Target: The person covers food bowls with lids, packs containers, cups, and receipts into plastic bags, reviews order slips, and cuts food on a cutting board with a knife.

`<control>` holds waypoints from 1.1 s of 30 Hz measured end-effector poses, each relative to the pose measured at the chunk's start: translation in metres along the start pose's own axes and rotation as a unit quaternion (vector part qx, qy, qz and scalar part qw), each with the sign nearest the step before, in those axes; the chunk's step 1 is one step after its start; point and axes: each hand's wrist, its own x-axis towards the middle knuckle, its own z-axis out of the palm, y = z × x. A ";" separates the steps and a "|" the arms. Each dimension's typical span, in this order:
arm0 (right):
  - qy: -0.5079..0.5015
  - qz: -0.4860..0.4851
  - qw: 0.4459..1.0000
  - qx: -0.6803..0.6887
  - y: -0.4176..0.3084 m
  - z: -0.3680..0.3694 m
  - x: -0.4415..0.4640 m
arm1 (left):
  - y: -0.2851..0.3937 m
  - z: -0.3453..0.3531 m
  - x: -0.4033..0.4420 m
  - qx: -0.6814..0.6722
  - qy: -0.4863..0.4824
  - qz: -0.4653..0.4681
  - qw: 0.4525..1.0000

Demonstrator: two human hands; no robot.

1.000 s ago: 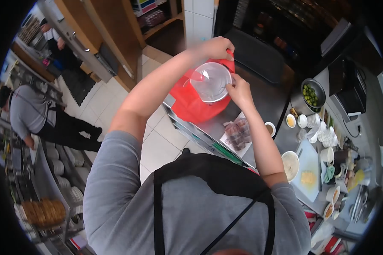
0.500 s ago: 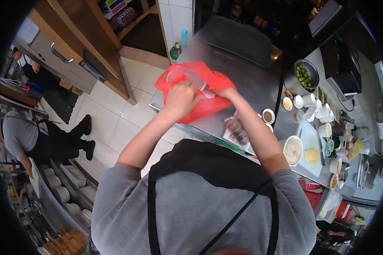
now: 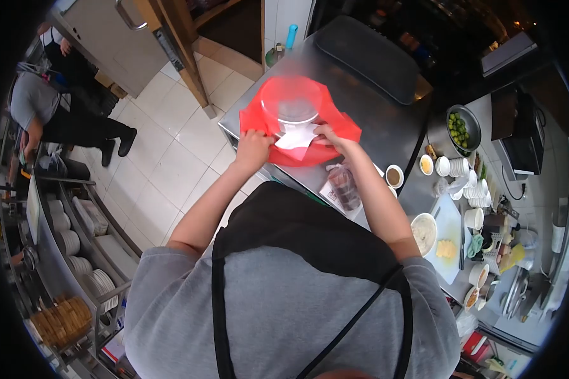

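A red plastic bag [image 3: 344, 126] lies spread on the steel counter, its mouth towards me. Inside it sits a round clear container [image 3: 297, 112], its far side blurred. A white paper slip [image 3: 295, 136] lies against the container's near side. My left hand [image 3: 254, 150] is closed on the bag's near left edge, fingers curled over the film. On the other side, my right hand [image 3: 335, 140] pinches the right end of the slip, with red film under the fingers. A clear bag of dark-filled cups [image 3: 342, 187] stands just below my right forearm.
A black tray [image 3: 368, 60] lies at the counter's back. To the right are a pot of green limes [image 3: 459, 129], small white cups, a tub of pale mixture [image 3: 423, 234] and a cutting board [image 3: 450, 208]. A co-worker [image 3: 35, 104] stands left, near a plate rack [image 3: 76, 246].
My left hand has moved from over the container to the bag's near left edge. The bag mouth is wider, showing more container and slip. The co-worker on the left appears farther up in view.
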 end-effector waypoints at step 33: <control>0.062 -0.078 0.884 -0.457 0.000 -0.001 -0.066 | 0.030 -0.061 0.062 -0.112 0.262 0.114 0.952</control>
